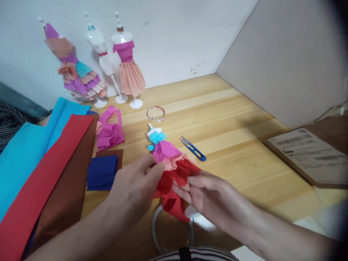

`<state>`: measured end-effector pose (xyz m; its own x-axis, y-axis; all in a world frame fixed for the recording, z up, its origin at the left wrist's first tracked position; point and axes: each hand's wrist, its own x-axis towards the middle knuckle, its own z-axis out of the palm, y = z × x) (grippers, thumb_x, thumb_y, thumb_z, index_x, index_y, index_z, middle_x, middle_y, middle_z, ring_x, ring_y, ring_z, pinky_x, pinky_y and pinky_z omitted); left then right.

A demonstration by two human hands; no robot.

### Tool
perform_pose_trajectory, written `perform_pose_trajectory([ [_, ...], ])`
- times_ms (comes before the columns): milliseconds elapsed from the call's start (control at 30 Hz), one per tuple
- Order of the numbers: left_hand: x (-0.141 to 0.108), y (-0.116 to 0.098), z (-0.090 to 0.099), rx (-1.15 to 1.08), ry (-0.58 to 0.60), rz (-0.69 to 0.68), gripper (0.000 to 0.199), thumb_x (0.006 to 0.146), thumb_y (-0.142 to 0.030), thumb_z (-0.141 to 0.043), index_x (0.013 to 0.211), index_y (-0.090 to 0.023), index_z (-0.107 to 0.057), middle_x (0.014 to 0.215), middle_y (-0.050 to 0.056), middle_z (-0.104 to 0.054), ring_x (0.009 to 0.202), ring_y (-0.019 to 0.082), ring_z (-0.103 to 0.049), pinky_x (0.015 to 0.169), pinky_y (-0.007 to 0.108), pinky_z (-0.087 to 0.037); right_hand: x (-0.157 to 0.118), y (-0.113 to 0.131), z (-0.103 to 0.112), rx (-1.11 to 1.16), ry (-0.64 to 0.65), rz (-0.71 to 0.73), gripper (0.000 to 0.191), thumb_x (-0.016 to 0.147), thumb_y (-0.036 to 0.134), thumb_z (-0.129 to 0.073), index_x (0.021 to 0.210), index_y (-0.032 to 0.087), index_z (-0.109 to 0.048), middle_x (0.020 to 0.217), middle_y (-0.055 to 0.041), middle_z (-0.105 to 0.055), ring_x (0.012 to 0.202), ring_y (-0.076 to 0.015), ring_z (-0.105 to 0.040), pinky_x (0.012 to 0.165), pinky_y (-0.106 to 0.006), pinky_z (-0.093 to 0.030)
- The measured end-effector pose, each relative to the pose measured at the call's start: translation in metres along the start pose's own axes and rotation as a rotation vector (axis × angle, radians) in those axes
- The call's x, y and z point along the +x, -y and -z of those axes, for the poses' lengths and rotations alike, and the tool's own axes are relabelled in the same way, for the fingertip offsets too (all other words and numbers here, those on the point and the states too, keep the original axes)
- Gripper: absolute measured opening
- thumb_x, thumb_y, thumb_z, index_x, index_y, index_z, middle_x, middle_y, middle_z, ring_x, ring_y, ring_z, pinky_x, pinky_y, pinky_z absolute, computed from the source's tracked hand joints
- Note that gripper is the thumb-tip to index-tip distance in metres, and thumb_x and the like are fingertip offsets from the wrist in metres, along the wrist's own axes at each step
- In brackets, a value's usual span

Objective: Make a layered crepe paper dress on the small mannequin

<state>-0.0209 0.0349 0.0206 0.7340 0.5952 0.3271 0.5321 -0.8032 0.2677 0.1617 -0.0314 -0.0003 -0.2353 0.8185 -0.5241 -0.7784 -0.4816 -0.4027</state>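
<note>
A small mannequin point(154, 131) lies tilted on the wooden table, dressed in a turquoise top and a layered paper skirt of magenta point(165, 150), peach and red point(178, 172). My left hand point(136, 181) is closed at the left side of the skirt, its thumb and fingers pinching the paper edge. My right hand point(206, 192) holds the red layer from the right and below, with the fingers partly under it. A loose red strip point(176, 209) hangs below my hands. The mannequin's white base point(191, 211) shows beside my right hand.
Blue thread snips point(193, 149) lie right of the mannequin, a clear ring point(155, 113) behind. Three mannequins stand at the wall. Turquoise, red point(49, 181) and brown paper, magenta scraps point(111, 134) and a blue folded piece point(102, 173) are left. A cardboard box point(310, 156) is right.
</note>
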Motion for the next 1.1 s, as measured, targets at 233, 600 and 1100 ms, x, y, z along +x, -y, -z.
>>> perform_pose_trajectory([
  [233, 0.016, 0.005, -0.018, 0.133, -0.044, -0.279, 0.026, 0.087, -0.004, -0.036, 0.086, -0.014, -0.059, 0.071, 0.002, -0.061, 0.058, 0.013, -0.055, 0.049, 0.023, -0.043, 0.006, 0.000, 0.000, 0.055, -0.049, 0.003, 0.012, 0.071, 0.015, -0.073, 0.082, 0.016, -0.069, 0.085, -0.0025, -0.070, 0.083, -0.0120, -0.064, 0.100, -0.035, -0.044],
  [600, 0.031, -0.010, -0.016, -0.067, -0.076, 0.098, 0.017, 0.083, -0.032, -0.060, 0.078, -0.017, -0.063, 0.072, 0.003, -0.061, 0.063, 0.015, -0.058, 0.054, 0.026, -0.045, 0.004, 0.000, -0.005, 0.036, 0.010, 0.003, 0.026, 0.059, 0.001, -0.055, 0.076, 0.016, -0.067, 0.074, -0.0002, -0.064, 0.070, -0.0102, -0.058, 0.072, -0.023, -0.048],
  [1100, 0.037, -0.008, -0.020, 0.113, -0.035, -0.245, 0.014, 0.088, -0.015, -0.051, 0.098, -0.014, -0.059, 0.077, 0.004, -0.065, 0.067, 0.016, -0.058, 0.055, 0.026, -0.047, 0.007, -0.002, 0.001, -0.025, -0.034, -0.014, 0.017, 0.047, 0.006, -0.045, 0.059, 0.018, -0.048, 0.057, 0.0038, -0.043, 0.054, -0.0082, -0.036, 0.051, -0.020, -0.031],
])
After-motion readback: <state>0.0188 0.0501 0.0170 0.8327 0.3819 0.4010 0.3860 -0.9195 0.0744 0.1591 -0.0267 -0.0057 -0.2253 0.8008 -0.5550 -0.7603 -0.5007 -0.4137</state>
